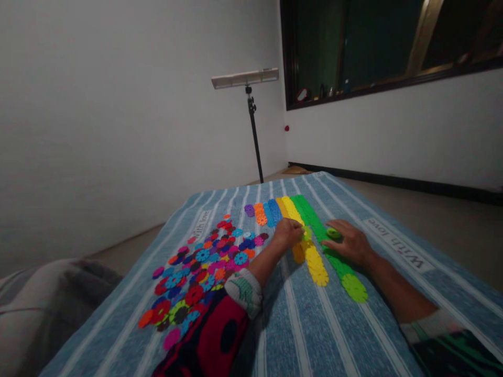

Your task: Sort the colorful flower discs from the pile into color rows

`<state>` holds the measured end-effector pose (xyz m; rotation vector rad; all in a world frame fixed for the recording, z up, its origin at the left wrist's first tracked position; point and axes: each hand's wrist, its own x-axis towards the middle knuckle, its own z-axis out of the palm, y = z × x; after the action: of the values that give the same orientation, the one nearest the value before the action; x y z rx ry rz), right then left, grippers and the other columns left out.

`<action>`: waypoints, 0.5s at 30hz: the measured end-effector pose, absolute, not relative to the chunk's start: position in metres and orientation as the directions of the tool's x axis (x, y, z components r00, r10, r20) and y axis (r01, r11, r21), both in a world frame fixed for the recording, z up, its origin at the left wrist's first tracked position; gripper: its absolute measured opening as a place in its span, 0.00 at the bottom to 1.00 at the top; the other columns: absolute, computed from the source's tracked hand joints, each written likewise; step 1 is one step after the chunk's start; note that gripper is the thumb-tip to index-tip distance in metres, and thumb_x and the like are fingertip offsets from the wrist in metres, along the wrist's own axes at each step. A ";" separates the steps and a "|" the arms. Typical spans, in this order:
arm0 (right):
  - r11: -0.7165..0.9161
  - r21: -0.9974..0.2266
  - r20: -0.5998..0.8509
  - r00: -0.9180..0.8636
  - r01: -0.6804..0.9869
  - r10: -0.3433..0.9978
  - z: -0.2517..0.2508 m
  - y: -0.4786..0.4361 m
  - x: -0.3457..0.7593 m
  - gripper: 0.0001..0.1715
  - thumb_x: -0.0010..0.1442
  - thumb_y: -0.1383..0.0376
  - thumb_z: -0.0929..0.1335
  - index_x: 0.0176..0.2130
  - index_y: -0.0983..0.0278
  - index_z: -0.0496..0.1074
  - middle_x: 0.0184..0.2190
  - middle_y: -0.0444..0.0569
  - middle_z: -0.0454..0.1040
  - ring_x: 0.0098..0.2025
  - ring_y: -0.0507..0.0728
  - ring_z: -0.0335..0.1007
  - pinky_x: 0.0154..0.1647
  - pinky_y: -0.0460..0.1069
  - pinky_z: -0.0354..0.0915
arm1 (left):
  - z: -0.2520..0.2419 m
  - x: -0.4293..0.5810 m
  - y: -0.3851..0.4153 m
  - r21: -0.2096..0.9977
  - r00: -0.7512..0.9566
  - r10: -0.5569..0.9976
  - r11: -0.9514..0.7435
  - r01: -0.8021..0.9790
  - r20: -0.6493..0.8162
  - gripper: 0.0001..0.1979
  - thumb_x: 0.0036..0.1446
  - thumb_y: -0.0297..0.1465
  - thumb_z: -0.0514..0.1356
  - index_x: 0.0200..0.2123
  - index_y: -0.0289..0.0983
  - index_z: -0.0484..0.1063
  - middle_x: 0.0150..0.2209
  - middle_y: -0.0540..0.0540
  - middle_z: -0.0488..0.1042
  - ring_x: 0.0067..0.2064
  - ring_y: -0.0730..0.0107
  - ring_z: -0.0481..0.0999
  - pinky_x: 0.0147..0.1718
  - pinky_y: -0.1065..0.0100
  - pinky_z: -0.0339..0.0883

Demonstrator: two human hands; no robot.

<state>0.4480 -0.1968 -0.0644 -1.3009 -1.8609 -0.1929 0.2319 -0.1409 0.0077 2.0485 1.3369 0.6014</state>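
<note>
My left hand (287, 234) is closed in a pinch on a yellow-green notched disc (306, 233) above the yellow row (316, 268). Opposite it, my right hand (350, 242) has thumb and fingers curled around a lime green disc (334, 233); whether it is one disc or a small stack I cannot tell. Between the hands runs a long green row (310, 212) of overlapping discs. A lime disc (354, 288) lies at its near end. Left of the yellow row is an orange-yellow row (298, 253), partly hidden by my left hand.
Blue (275, 208), orange (260, 214) and purple (249, 210) rows sit farther left. A mixed heap of colourful notched discs (202, 256) spreads over the left of the striped cloth (291, 324). Behind the table stands a black pole (255, 141) with a flat panel.
</note>
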 end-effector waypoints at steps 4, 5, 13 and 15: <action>0.491 -0.261 0.721 -0.170 0.831 0.672 -0.057 -0.202 0.441 0.26 0.57 0.55 0.69 0.53 0.63 0.72 0.48 0.56 0.77 0.51 0.64 0.73 0.52 0.59 0.69 | 0.013 0.279 -0.149 0.671 0.378 0.924 -0.312 0.672 0.050 0.10 0.51 0.25 0.59 0.31 0.33 0.82 0.23 0.47 0.77 0.29 0.71 0.74 0.30 0.72 0.65; 0.484 -0.265 0.720 -0.163 0.834 0.675 -0.056 -0.203 0.440 0.25 0.58 0.56 0.68 0.52 0.63 0.72 0.47 0.56 0.77 0.50 0.64 0.73 0.52 0.58 0.69 | 0.014 0.287 -0.151 0.659 0.376 0.925 -0.315 0.683 0.052 0.11 0.51 0.25 0.59 0.32 0.33 0.82 0.24 0.47 0.78 0.30 0.70 0.75 0.32 0.72 0.66; 0.290 -0.348 0.623 -0.011 0.892 0.782 -0.064 -0.198 0.455 0.24 0.59 0.56 0.67 0.52 0.64 0.72 0.46 0.55 0.77 0.48 0.63 0.73 0.49 0.55 0.68 | 0.008 0.289 -0.157 0.684 0.359 0.924 -0.346 0.642 0.130 0.10 0.52 0.27 0.60 0.34 0.34 0.82 0.30 0.47 0.81 0.32 0.71 0.76 0.32 0.73 0.66; 0.160 -0.383 0.552 0.087 0.910 0.829 -0.069 -0.195 0.461 0.27 0.58 0.53 0.68 0.52 0.64 0.73 0.46 0.56 0.77 0.48 0.64 0.73 0.49 0.56 0.68 | 0.006 0.271 -0.154 0.682 0.369 0.914 -0.378 0.626 0.167 0.10 0.52 0.28 0.60 0.33 0.34 0.82 0.29 0.47 0.80 0.32 0.71 0.76 0.32 0.73 0.66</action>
<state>0.4609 -0.1948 -0.0691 -1.6679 -1.7388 -0.1461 0.2714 -0.1544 0.0057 2.1195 1.3276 0.7359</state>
